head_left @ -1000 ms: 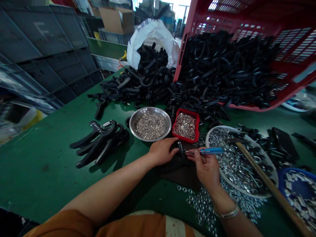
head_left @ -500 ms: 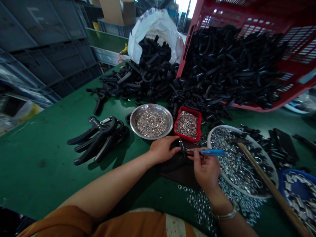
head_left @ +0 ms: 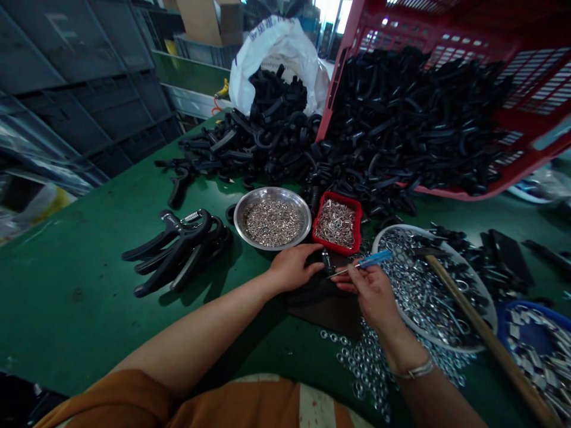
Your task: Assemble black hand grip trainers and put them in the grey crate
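Note:
My right hand (head_left: 372,291) is closed on a screwdriver (head_left: 375,259) with a blue handle, its thin shaft slanting down to the left. My left hand (head_left: 294,267) grips a black plastic handle piece (head_left: 328,264) between thumb and fingers, with a bit of shiny metal at its upper end. The rest of that piece is dark and hard to make out against a dark plate (head_left: 330,315) lying underneath. Just beyond my hands stand a metal bowl (head_left: 241,229) of small metal parts and a red tray (head_left: 316,235) of metal pins.
Hand grip exercisers with springs (head_left: 178,249) lie at left. Black handles (head_left: 267,142) are heaped behind, beside a tipped red basket (head_left: 330,107) and a white sack (head_left: 243,77). Right are a white basin (head_left: 488,303) of metal parts, a hammer (head_left: 473,315), loose nuts (head_left: 361,362) and a blue bowl (head_left: 502,327).
The screwdriver has swung from nearly level to a slant, handle end raised and tip lowered, away from the metal end of the black piece. My left hand keeps its hold.

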Demonstrator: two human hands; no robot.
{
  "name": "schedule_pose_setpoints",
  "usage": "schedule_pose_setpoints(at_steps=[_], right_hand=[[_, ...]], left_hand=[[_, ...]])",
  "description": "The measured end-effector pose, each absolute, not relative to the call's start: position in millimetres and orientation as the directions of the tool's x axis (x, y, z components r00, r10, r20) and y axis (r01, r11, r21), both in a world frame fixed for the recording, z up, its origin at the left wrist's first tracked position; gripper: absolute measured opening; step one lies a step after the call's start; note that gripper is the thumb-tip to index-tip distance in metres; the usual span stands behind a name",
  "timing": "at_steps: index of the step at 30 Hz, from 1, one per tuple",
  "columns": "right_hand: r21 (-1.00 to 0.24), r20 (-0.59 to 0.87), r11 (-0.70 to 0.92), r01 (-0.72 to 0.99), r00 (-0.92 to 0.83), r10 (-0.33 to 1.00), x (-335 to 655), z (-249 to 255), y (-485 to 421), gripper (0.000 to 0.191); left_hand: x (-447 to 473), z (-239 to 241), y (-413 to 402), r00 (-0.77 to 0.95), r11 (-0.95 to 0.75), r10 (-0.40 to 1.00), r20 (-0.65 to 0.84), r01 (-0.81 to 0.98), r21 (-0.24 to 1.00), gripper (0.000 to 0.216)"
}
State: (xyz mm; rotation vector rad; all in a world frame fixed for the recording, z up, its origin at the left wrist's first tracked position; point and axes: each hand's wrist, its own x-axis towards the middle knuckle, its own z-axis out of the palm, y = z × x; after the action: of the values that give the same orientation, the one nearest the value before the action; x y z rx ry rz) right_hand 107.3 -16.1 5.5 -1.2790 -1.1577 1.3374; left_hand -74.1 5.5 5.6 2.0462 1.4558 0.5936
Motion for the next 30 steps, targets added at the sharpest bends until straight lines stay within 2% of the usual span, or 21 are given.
schedule_pose_setpoints(at_steps=[4,11,13,15,17,18,20,22,24,25,27,30], right_hand=[[-0.997,0.015,0.006,0.074,0.128,0.992,102.9,4.7,-23.4,0.028],[-0.949,0.138,0.113,0.294,0.065,0.988,101.1,5.1,-29.8,0.021],[-0.874,0.217,0.183,0.451,0.025,0.976,99.8,4.4,-32.1,0.016],[-0.739,0.331,0.285,0.611,-0.039,0.943,97.3,4.0,-34.9,0.013],[-0.647,0.418,0.356,0.674,-0.077,0.905,94.7,3.8,-36.5,0.011],[-0.662,0.429,0.358,0.659,-0.059,0.901,93.8,3.9,-36.1,0.011],[-0.816,0.338,0.27,0.512,0.042,0.94,93.6,4.2,-32.5,0.015],[-0.973,0.111,0.084,0.214,0.116,0.987,95.0,5.3,-26.0,0.02],[-0.992,-0.114,-0.11,-0.059,0.062,0.992,97.0,7.3,-19.2,0.025],[-0.977,-0.177,-0.173,-0.126,0.019,0.984,98.0,8.6,-16.6,0.028],[-0.97,-0.201,-0.2,-0.142,-0.004,0.98,99.8,11.4,-13.6,0.03],[-1.0,-0.026,-0.027,0.013,0.12,0.992,104.3,16.5,-9.6,0.029]], left_hand=[[-75.0,7.6,5.6,0.311,-0.245,0.951,0.009,0.732,0.636,0.047],[-74.1,9.4,4.8,0.296,-0.221,0.955,-0.014,0.744,0.631,0.047],[-74.6,9.0,4.6,0.295,-0.224,0.956,-0.008,0.744,0.63,0.047],[-75.3,8.6,4.2,0.299,-0.235,0.954,0.006,0.737,0.633,0.046],[-75.7,8.1,3.8,0.296,-0.239,0.955,0.019,0.73,0.64,0.046],[-75.8,7.8,3.7,0.293,-0.238,0.956,0.021,0.728,0.643,0.046],[-75.5,7.0,3.4,0.29,-0.237,0.957,0.025,0.728,0.644,0.047],[-75.1,6.4,3.2,0.296,-0.249,0.955,0.035,0.727,0.64,0.047],[-75.0,6.0,3.2,0.299,-0.256,0.953,0.042,0.729,0.635,0.047],[-75.2,5.8,3.3,0.296,-0.255,0.954,0.042,0.732,0.632,0.047],[-76.1,5.4,3.6,0.29,-0.25,0.956,0.039,0.739,0.625,0.047],[-76.6,4.1,3.2,0.299,-0.272,0.952,0.058,0.747,0.607,0.047]])
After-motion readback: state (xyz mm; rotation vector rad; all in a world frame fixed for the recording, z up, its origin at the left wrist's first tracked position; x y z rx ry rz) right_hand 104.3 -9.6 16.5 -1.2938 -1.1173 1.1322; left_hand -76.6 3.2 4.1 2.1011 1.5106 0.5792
